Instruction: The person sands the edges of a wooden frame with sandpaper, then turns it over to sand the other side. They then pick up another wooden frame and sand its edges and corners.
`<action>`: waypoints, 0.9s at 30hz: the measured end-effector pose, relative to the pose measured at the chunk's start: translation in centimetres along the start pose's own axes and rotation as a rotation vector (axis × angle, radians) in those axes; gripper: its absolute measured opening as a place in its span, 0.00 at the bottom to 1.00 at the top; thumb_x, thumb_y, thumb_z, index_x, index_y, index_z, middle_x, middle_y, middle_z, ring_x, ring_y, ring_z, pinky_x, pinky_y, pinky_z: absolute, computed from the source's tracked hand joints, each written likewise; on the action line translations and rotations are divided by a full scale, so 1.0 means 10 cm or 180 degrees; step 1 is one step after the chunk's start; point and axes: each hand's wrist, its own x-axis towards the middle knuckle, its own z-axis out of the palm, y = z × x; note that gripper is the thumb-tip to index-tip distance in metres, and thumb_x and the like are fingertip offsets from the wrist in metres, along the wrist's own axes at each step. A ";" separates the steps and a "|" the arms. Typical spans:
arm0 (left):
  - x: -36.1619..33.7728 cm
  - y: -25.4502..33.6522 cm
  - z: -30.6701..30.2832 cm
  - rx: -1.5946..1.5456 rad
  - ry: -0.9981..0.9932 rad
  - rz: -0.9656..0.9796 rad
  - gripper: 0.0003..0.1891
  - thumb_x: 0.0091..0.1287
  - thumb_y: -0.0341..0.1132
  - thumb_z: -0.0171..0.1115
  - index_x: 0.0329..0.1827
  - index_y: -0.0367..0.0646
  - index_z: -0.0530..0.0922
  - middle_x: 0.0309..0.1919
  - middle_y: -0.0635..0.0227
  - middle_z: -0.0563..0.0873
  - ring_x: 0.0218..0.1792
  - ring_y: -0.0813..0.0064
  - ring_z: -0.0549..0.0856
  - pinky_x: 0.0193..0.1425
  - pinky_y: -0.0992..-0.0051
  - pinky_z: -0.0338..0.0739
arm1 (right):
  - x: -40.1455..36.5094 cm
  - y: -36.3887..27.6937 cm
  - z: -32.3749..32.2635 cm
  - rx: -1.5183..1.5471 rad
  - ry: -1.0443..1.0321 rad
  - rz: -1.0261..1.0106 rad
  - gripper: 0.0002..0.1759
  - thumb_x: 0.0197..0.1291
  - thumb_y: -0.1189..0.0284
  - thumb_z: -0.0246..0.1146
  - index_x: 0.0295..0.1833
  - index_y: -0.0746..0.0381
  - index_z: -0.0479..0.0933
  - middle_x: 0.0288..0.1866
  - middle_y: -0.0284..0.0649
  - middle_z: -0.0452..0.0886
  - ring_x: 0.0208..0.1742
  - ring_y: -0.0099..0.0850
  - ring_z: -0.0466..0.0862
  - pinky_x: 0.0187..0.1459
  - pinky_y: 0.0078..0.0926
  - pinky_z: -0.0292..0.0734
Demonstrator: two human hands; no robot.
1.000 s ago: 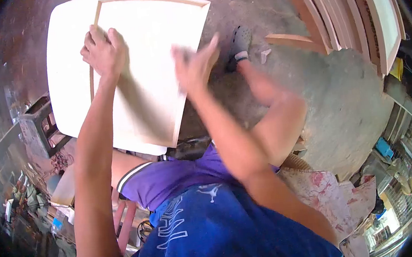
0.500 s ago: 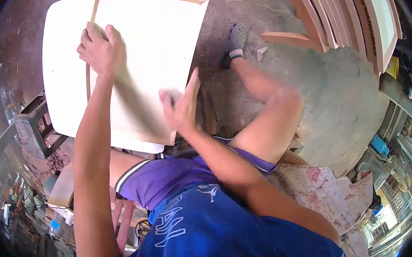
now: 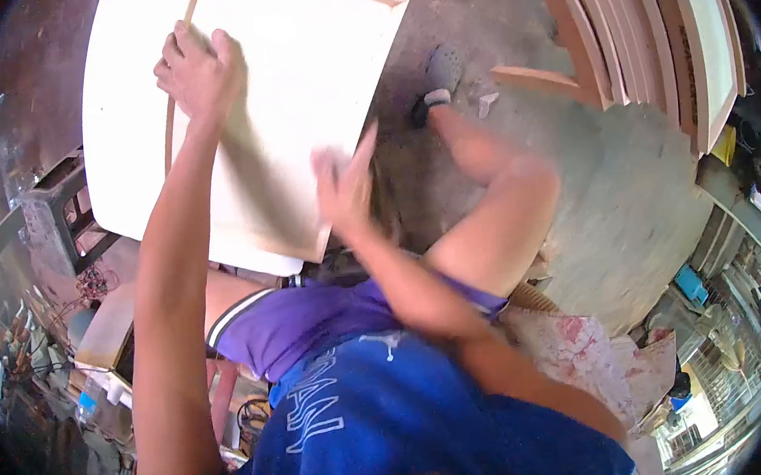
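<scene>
A shallow white panel with a thin wooden rim, like a tray or drawer [image 3: 282, 92], lies tilted over a white surface [image 3: 126, 124] in front of me. My left hand [image 3: 201, 69] has its fingers hooked over the left wooden rim, with the thumb on the inner side. At the lower right edge is my right hand [image 3: 346, 186], smeared by motion. Its thumb and fingers are spread on either side of that edge, and whether they press on it is hard to see. Part of the left rim is hidden behind my left hand.
Several similar wooden-rimmed panels [image 3: 642, 24] stand stacked at the upper right. A loose wooden strip [image 3: 537, 77] lies beside them on the concrete floor [image 3: 611, 181]. A dark crate-like stand [image 3: 49, 221] is at the left. A flowered cloth [image 3: 580, 347] lies at the lower right.
The framed panel and both hands appear slightly farther right, and the panel has turned a little clockwise. My left hand sits slightly higher. The view itself has also shifted.
</scene>
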 end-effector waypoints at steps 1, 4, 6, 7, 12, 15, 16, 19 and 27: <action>0.01 -0.01 0.02 -0.0031 0.0027 -0.0012 0.37 0.76 0.54 0.53 0.82 0.40 0.64 0.76 0.43 0.68 0.73 0.38 0.66 0.78 0.40 0.59 | -0.21 0.00 0.01 0.0168 -0.0095 0.0101 0.58 0.69 0.62 0.67 0.83 0.83 0.35 0.83 0.78 0.50 0.85 0.66 0.56 0.85 0.51 0.48; -0.03 -0.06 0.04 0.0027 0.0050 0.0082 0.38 0.76 0.56 0.54 0.82 0.41 0.64 0.77 0.46 0.70 0.72 0.40 0.67 0.78 0.41 0.61 | 0.24 -0.07 -0.06 0.0238 -0.0001 0.0006 0.58 0.71 0.59 0.66 0.83 0.83 0.36 0.85 0.77 0.46 0.87 0.64 0.51 0.86 0.49 0.44; -0.01 -0.08 0.05 -0.0009 0.0053 0.0088 0.38 0.76 0.56 0.54 0.82 0.41 0.65 0.77 0.46 0.70 0.72 0.40 0.67 0.77 0.41 0.61 | 1.00 -0.30 -0.15 -0.0031 0.0232 0.0082 0.58 0.71 0.56 0.67 0.83 0.83 0.39 0.85 0.76 0.47 0.88 0.62 0.51 0.86 0.47 0.44; -0.02 -0.10 0.04 -0.0030 0.0027 0.0109 0.37 0.76 0.56 0.55 0.82 0.41 0.66 0.76 0.46 0.70 0.71 0.40 0.68 0.77 0.41 0.61 | 1.44 -0.45 -0.23 -0.0126 0.0302 0.0157 0.58 0.70 0.55 0.67 0.83 0.83 0.41 0.85 0.75 0.48 0.88 0.60 0.51 0.86 0.46 0.45; -0.05 -0.13 0.08 -0.0042 0.0096 0.0154 0.38 0.75 0.56 0.57 0.81 0.41 0.66 0.76 0.47 0.70 0.70 0.39 0.69 0.77 0.41 0.62 | 2.98 -0.73 -0.46 -0.0822 0.0644 -0.0519 0.49 0.70 0.49 0.67 0.78 0.80 0.62 0.71 0.68 0.75 0.72 0.59 0.77 0.75 0.45 0.69; 0.02 -0.13 0.07 -0.0015 0.0175 0.0133 0.38 0.75 0.56 0.57 0.81 0.41 0.66 0.77 0.47 0.70 0.69 0.40 0.70 0.76 0.41 0.62 | 3.31 -0.88 -0.66 -0.0441 0.0538 -0.0080 0.43 0.69 0.39 0.63 0.61 0.74 0.83 0.60 0.64 0.86 0.63 0.54 0.85 0.68 0.48 0.75; 0.00 -0.11 0.06 -0.0013 0.0084 0.0087 0.38 0.75 0.56 0.58 0.81 0.40 0.66 0.77 0.48 0.70 0.69 0.40 0.70 0.76 0.41 0.62 | 3.35 -0.87 -0.74 -0.0433 0.0541 -0.0084 0.43 0.69 0.39 0.63 0.61 0.74 0.83 0.60 0.64 0.86 0.63 0.54 0.85 0.68 0.48 0.75; -0.03 -0.07 0.02 -0.0100 0.0156 0.0153 0.38 0.74 0.55 0.58 0.81 0.40 0.66 0.77 0.47 0.70 0.70 0.41 0.69 0.77 0.41 0.61 | 3.31 -0.71 -0.91 -0.0731 0.0447 -0.0067 0.37 0.70 0.41 0.64 0.50 0.70 0.88 0.51 0.60 0.90 0.57 0.48 0.89 0.62 0.45 0.79; 0.00 -0.14 0.07 -0.0193 0.0104 0.0284 0.38 0.74 0.53 0.59 0.81 0.40 0.65 0.74 0.45 0.73 0.71 0.40 0.69 0.78 0.42 0.59 | 2.14 -0.38 -0.87 0.0057 -0.0380 -0.0097 0.26 0.66 0.54 0.76 0.52 0.69 0.87 0.41 0.39 0.88 0.41 0.25 0.83 0.45 0.27 0.79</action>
